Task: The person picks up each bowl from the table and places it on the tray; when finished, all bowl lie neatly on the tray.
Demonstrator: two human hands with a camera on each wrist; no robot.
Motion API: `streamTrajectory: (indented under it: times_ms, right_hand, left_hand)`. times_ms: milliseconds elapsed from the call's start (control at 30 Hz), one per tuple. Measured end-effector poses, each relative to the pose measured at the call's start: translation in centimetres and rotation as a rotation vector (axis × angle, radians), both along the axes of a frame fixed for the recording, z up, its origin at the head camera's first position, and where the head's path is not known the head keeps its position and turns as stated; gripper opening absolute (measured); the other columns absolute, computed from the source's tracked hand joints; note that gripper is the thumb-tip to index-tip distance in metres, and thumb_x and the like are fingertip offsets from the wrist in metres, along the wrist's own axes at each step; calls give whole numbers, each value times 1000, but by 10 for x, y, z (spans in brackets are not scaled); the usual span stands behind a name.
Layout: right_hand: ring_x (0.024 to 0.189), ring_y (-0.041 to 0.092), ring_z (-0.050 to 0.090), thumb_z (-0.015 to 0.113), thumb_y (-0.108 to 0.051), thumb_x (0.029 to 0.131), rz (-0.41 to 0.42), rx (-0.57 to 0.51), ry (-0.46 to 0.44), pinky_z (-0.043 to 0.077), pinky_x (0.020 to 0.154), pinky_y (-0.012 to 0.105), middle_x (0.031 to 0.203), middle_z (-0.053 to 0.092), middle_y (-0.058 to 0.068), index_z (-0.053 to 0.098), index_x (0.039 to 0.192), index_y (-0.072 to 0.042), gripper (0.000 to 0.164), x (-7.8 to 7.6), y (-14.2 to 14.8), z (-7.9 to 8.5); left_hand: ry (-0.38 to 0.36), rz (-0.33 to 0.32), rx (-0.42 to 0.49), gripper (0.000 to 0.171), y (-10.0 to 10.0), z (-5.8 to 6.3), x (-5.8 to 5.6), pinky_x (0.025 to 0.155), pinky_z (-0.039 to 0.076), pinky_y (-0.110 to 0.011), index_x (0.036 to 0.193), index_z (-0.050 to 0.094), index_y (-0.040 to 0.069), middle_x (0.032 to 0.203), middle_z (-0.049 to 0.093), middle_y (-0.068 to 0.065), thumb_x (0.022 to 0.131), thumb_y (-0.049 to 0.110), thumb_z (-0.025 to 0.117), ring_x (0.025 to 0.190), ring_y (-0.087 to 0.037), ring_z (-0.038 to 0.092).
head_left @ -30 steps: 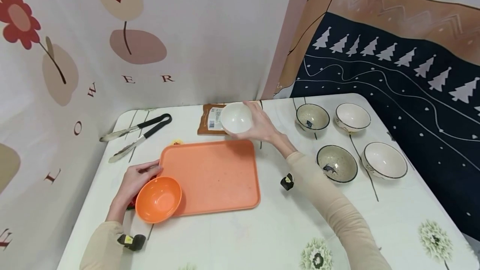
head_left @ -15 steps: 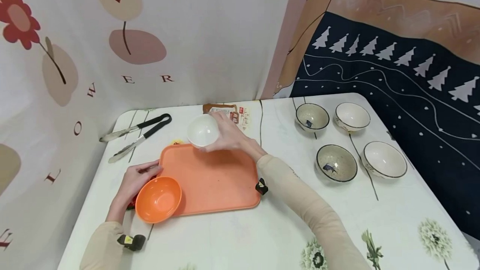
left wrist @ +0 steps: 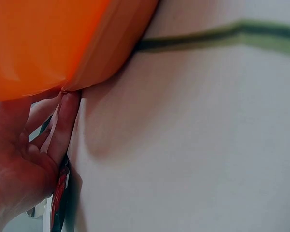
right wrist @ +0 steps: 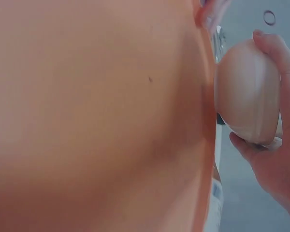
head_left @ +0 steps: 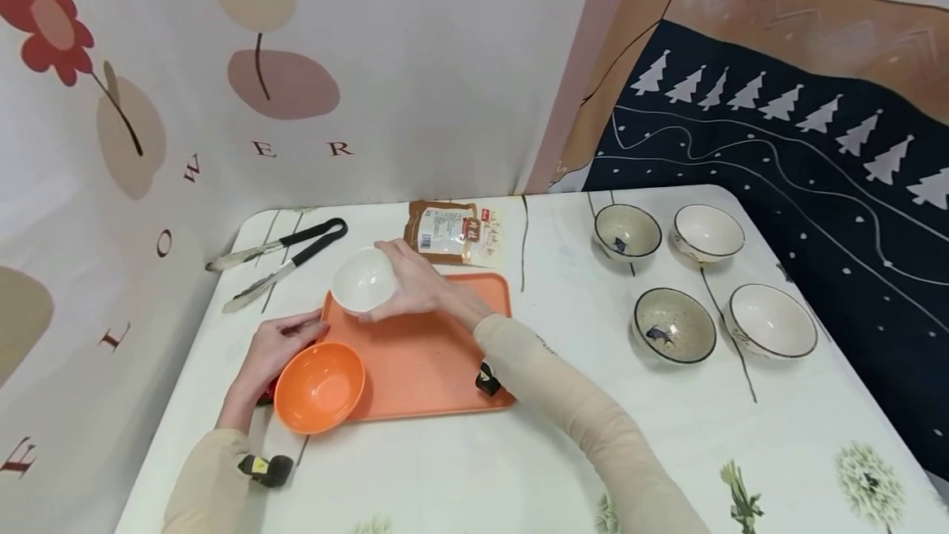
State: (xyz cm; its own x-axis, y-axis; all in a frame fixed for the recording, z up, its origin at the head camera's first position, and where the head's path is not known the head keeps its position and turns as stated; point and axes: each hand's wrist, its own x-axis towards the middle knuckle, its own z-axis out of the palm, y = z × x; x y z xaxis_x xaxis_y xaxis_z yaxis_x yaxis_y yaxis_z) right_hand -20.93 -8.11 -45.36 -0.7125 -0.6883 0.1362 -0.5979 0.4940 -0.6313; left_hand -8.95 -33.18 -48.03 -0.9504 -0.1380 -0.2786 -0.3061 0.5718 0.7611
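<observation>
My right hand [head_left: 409, 280] grips a small white bowl [head_left: 363, 281] by its side, thumb and fingers spread around it. The right wrist view shows this bowl [right wrist: 246, 92] raised over the far part of the orange tray [head_left: 437, 369]. At the tray's left edge rests my left hand [head_left: 278, 350], its fingertips on the rim. An orange bowl [head_left: 320, 390] overlaps the tray's near left corner and hides some of that hand in the left wrist view. Under the left palm shows a dark packet [left wrist: 61, 198] with red print.
Black-handled tongs [head_left: 289, 258] lie at the back left. A brown food packet [head_left: 445, 233] lies behind the tray. To the right stand two grey-beige bowls [head_left: 675, 326] and two white bowls [head_left: 771, 321], all dark-rimmed. A curtain hangs behind the table.
My right hand has carried the white bowl leftward and nearer, from over the brown packet to the tray's far left corner, uncovering the packet. My left hand stays at the tray edge.
</observation>
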Motion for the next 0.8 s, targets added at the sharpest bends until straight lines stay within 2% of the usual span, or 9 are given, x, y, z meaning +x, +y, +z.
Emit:
streamTrajectory:
  times_ms: [133, 233, 367, 433, 500, 600, 667, 800]
  right_hand:
    - [120, 19, 56, 89, -58, 63, 10, 19, 8, 50, 101, 29, 143, 47, 12, 34, 154, -5, 120, 2, -9, -5]
    - [117, 18, 56, 89, -57, 64, 15, 17, 6, 50, 100, 28, 142, 48, 12, 34, 154, -4, 118, 3, -15, -8]
    - [116, 18, 56, 89, -57, 63, 13, 6, -2, 50, 100, 29, 143, 47, 11, 33, 155, -5, 119, 5, -24, -9]
    - [117, 18, 55, 90, -58, 63, 14, 3, 11, 49, 101, 28, 143, 47, 11, 32, 155, -4, 121, 6, -29, -9]
    - [118, 18, 54, 90, -58, 62, 18, 5, 25, 49, 102, 28, 143, 46, 11, 32, 155, -4, 121, 7, -33, -9]
    - [119, 18, 54, 90, -58, 62, 29, 10, 38, 48, 103, 27, 143, 46, 12, 32, 154, -3, 122, 9, -39, -9]
    - [119, 17, 53, 90, -59, 62, 35, 20, 32, 48, 103, 26, 144, 46, 12, 30, 155, -3, 123, 9, -42, -9]
    - [123, 17, 52, 89, -61, 62, 35, 52, 22, 45, 106, 25, 147, 44, 12, 28, 157, -5, 126, 11, -47, -9]
  left_hand:
    - [12, -5, -14, 65, 3, 1, -2, 106, 48, -50, 145, 54, 7, 139, 59, -21, 97, 50, 63, 134, -40, 54]
    - [20, -14, -32, 64, 2, 2, -3, 95, 56, -34, 144, 55, 7, 135, 63, -21, 98, 50, 63, 125, -36, 62]
    - [27, -17, -47, 62, 1, 2, -4, 78, 51, -14, 143, 57, 6, 130, 67, -22, 98, 47, 63, 107, -18, 70]
    - [30, -15, -44, 60, 0, 3, -4, 84, 55, -20, 142, 57, 4, 130, 67, -23, 99, 45, 63, 109, -21, 70]
    - [25, -14, -31, 60, 0, 3, -3, 95, 56, -34, 142, 56, 2, 133, 64, -24, 100, 43, 62, 118, -31, 66]
    - [21, -14, -12, 58, 0, 3, -1, 108, 45, -56, 143, 55, 0, 138, 59, -25, 101, 40, 61, 135, -43, 51]
    - [23, -15, -15, 56, -1, 2, 0, 109, 43, -57, 142, 55, 0, 138, 59, -26, 101, 38, 60, 136, -44, 50]
    - [37, -19, -56, 50, -1, -2, 0, 103, 50, -50, 140, 59, 0, 133, 64, -24, 102, 33, 59, 127, -40, 57]
